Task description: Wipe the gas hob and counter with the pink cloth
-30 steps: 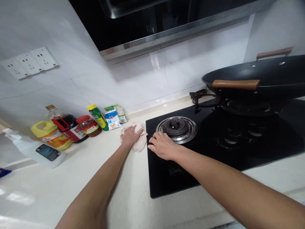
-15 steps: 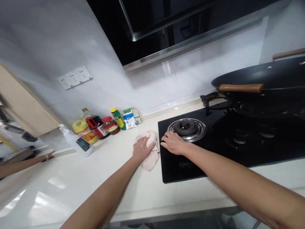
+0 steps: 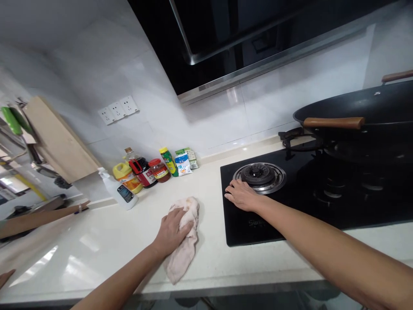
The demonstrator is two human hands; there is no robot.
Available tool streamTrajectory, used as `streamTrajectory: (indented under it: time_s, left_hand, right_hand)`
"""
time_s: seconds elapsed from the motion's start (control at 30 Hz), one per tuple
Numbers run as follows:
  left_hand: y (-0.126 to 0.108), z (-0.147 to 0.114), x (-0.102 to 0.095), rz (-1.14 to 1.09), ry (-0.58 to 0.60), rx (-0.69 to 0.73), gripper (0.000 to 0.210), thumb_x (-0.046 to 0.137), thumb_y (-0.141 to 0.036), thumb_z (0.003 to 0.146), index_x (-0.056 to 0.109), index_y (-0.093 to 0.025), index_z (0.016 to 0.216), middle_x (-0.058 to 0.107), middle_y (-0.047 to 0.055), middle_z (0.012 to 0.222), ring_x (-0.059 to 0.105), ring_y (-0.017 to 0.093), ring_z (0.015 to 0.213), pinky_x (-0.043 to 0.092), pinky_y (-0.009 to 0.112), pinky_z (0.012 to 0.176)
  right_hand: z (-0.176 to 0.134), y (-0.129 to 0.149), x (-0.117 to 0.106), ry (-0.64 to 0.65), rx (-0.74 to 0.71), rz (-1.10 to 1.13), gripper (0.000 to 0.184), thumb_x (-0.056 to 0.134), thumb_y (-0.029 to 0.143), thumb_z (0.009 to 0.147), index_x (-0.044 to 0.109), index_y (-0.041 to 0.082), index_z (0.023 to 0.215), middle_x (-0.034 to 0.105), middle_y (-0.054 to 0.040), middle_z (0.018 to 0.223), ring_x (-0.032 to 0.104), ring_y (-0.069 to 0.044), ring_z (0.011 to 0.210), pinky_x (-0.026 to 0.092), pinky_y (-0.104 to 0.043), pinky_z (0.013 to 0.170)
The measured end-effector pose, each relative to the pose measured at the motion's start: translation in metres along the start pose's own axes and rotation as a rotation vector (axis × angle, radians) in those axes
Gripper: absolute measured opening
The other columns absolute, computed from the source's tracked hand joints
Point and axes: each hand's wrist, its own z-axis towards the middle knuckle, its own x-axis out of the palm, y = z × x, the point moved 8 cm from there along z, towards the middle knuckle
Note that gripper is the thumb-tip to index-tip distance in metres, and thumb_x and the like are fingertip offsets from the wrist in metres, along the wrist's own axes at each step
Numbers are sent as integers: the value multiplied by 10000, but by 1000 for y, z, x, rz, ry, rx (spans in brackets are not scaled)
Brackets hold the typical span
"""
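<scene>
My left hand presses on a pale pink cloth, which lies bunched on the white countertop. Its fingers curl over the cloth's upper part. Resting on the black gas hob, my right hand has its fingers apart and slightly bent beside the near rim of the left burner. It holds nothing that I can see.
A black wok sits on the hob's right side. Along the wall stand a spray bottle, a sauce bottle, a jar and seasoning packets. Another person's arm reaches in at the left. Overhead hangs a range hood.
My left hand has slid the cloth left and toward the counter's front edge, away from the hob. My right hand stays by the burner. The view has shifted slightly left.
</scene>
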Motion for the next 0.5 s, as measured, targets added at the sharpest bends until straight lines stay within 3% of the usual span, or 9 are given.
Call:
streamTrajectory:
  time_s: [0.17,0.33,0.5]
  left_hand:
    - [14,26,9,44,-90,-97,436,478,-479,920,638,-200,1215,524,143,1482,422,322,1418,366,523,1144]
    - [27,66,25,74,-18,-230,531,466,-472,940,557,-175,1371,475,151,1545,393,312,1455,302,501,1190]
    - [32,113,34,74,-21,-297,603,440,-539,961,469,-233,1480,481,124,1549,403,315,1449,278,523,1185]
  right_hand:
    - [0,1,-2,17,4,-12,414,357,418,1043,652,188,1220,554,-145,1258,484,-295,1165,370,-439,987]
    - [0,1,-1,7,0,-19,410,365,421,1041,652,180,1207,561,-148,1240,483,-307,1154,375,-446,971]
    - [4,-2,2,-3,11,2,410,373,450,1038,644,198,1213,564,-144,1250,469,-310,1171,365,-463,983]
